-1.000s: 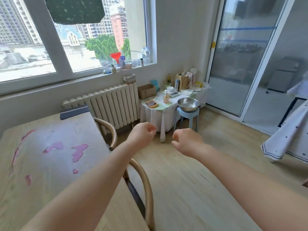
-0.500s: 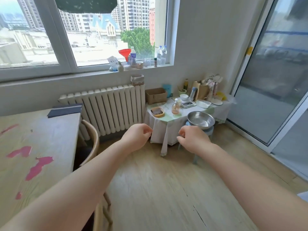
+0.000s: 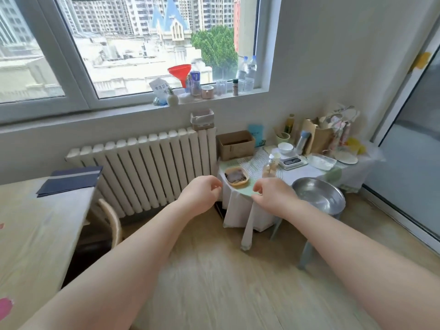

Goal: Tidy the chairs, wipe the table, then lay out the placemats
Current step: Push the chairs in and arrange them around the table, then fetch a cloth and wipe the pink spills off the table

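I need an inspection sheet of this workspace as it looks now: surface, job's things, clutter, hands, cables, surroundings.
Surface: wooden table, pink stains on it.
Job's things: dark blue placemats stacked at the table's far corner; wooden chair tucked beside the table.
Clutter: side table crowded with a cardboard box, scale, metal basin.
Hands: left hand and right hand loosely curled, empty.
Cables: nothing seen.
Surroundings: radiator, window, glass door.

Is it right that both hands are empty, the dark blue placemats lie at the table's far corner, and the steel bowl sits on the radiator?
Not quite: the head view shows the steel bowl on a stool by the small side table, not on the radiator. The rest holds.
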